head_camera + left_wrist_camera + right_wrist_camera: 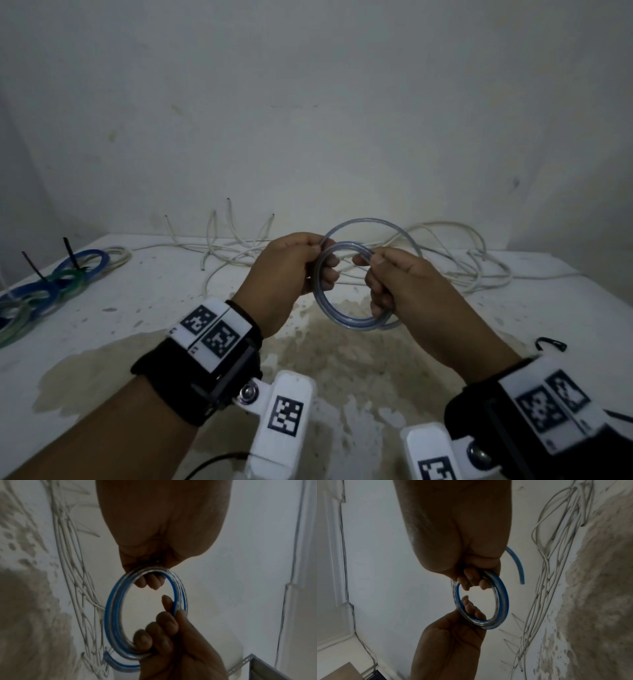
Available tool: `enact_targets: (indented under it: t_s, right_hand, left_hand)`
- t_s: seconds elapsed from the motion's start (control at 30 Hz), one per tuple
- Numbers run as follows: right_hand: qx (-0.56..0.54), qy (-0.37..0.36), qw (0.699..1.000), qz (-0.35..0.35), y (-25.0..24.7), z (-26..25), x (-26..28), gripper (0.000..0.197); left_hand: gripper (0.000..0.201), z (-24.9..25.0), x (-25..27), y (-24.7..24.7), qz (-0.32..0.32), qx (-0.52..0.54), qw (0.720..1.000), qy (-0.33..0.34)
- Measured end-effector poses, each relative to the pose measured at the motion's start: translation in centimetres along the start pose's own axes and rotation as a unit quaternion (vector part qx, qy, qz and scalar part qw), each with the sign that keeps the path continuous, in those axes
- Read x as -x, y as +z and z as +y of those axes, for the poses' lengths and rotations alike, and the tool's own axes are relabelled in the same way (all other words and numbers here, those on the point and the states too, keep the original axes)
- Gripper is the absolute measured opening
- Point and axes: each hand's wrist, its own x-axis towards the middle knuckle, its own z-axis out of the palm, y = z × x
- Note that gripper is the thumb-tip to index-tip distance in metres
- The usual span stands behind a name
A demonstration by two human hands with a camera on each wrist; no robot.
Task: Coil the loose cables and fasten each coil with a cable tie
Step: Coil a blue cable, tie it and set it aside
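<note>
Both hands hold a small coil of clear tube with a blue stripe [346,322] above the stained table top [137,329]. My left hand [317,262] grips the coil's left side, fingers curled through the ring. My right hand [371,274] grips its right side. A wider loose loop of the same tube [371,222] rises behind the hands. In the left wrist view the coil [111,615] hangs between my left hand [150,568] and right hand [163,632]. In the right wrist view my right hand [474,580] holds the coil [502,601], and a loose tube end [519,568] sticks out.
A tangle of loose white cables [455,263] lies along the back by the wall. Several coils in blue and green with black cable ties [68,274] sit at the left edge. A black cable tie [551,343] lies at the right, near my wrist.
</note>
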Motion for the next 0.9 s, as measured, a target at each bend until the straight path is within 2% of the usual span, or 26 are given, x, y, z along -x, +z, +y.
enact_targets:
  t_s: [0.1, 0.17, 0.23, 0.3, 0.43, 0.53, 0.67, 0.7, 0.8, 0.83, 0.9]
  right_hand:
    - [0.054, -0.004, 0.998, -0.015, 0.2, -0.2, 0.1, 0.018]
    - [0.069, -0.015, 0.997, -0.012, 0.2, -0.3, 0.3, 0.012]
    - [0.097, -0.034, 0.995, -0.014, 0.0, -0.5, 0.3, 0.013]
    - [0.105, -0.045, 0.993, -0.025, -0.2, -0.5, 0.3, 0.016]
    - [0.093, -0.054, 0.994, -0.027, -0.3, -0.1, 0.1, 0.017]
    - [0.105, -0.050, 0.993, -0.023, -0.2, 0.1, 0.2, 0.015]
    - [0.145, -0.029, 0.989, -0.010, 0.3, 0.0, 0.4, 0.006]
    - [0.209, -0.033, 0.977, -0.013, 0.1, -0.2, 0.6, 0.010]
    - [0.417, -0.071, 0.906, 0.004, -0.3, -1.8, 1.5, 0.019]
    - [0.443, -0.097, 0.891, 0.032, -0.3, -2.4, 1.7, 0.019]
    - [0.427, -0.184, 0.878, 0.112, -0.3, -3.5, 2.0, 0.014]
  left_hand:
    - [0.029, 0.1, 0.3, 0.3, -0.029, 0.007, 1.000, 0.006]
    - [0.023, 0.2, 0.4, 0.2, -0.050, -0.060, 0.996, 0.031]
    - [0.016, 0.3, 0.5, -0.2, -0.074, -0.148, 0.984, 0.071]
    - [0.013, 0.3, 0.4, -0.5, -0.097, -0.186, 0.973, 0.091]
    - [0.018, 0.4, 0.3, -0.8, -0.137, -0.182, 0.972, 0.050]
    - [0.011, 0.3, 0.1, -1.0, -0.131, -0.190, 0.972, 0.041]
    - [0.018, 0.0, -0.3, -1.1, -0.088, -0.274, 0.954, 0.087]
    - [0.019, -0.1, -0.4, -1.2, -0.073, -0.269, 0.956, 0.088]
    - [0.020, -0.5, -0.7, -1.8, -0.031, -0.234, 0.969, 0.069]
    - [0.020, -0.6, -0.8, -2.0, -0.025, -0.227, 0.971, 0.064]
    - [0.019, -0.7, -0.7, -2.1, -0.027, -0.218, 0.974, 0.060]
